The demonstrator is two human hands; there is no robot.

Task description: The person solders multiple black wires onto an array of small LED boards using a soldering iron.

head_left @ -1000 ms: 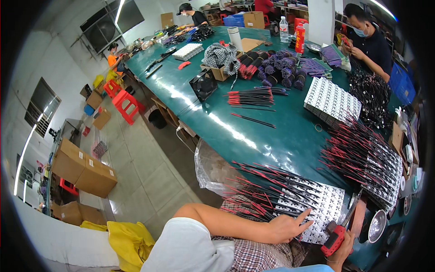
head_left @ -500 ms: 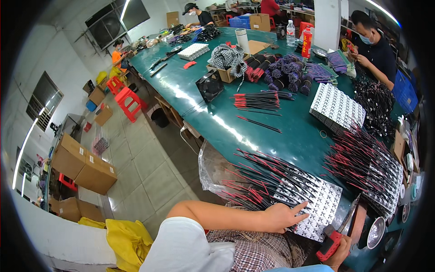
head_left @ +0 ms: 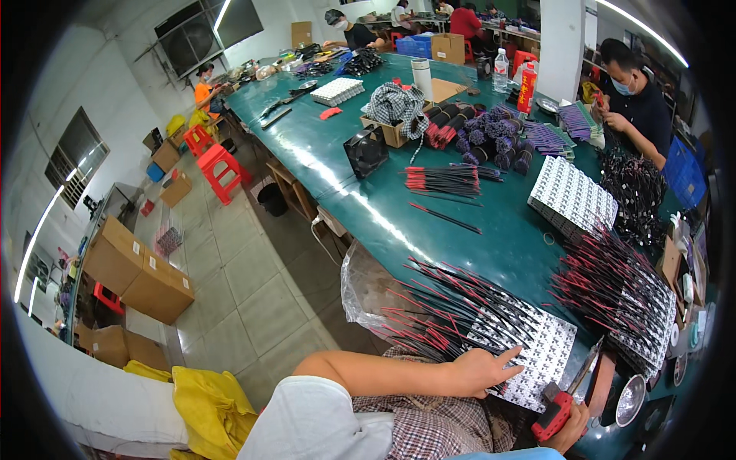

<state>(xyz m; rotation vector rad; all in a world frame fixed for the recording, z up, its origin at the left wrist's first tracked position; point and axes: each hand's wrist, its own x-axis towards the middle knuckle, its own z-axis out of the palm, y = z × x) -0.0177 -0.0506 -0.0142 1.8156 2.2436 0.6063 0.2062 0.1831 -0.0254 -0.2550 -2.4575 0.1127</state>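
In front of me lies a white panel (head_left: 540, 364) patterned with rows of small dark marks. Many black wires with red ends (head_left: 452, 299) fan across its far left part and stick out past its edge. My left hand (head_left: 483, 372) rests over the panel, index and middle fingers stretched out and spread near the wire ends. My right hand (head_left: 569, 431) is closed round a red tool with a grey head (head_left: 553, 414), perhaps a soldering iron, at the panel's near right corner. Its working end is hard to make out.
More wired panels (head_left: 640, 307) are piled at the right, beside a metal bowl (head_left: 631, 400) and a brown block (head_left: 600, 383). Beyond stand a stack of white panels (head_left: 571, 195), wire bundles (head_left: 491, 134) and a black fan (head_left: 366, 151). A co-worker (head_left: 632, 100) sits at the far right.
The view has shifted slightly. My left hand's spread fingers stay over the panel in almost the same place, and the right hand still grips the red tool.
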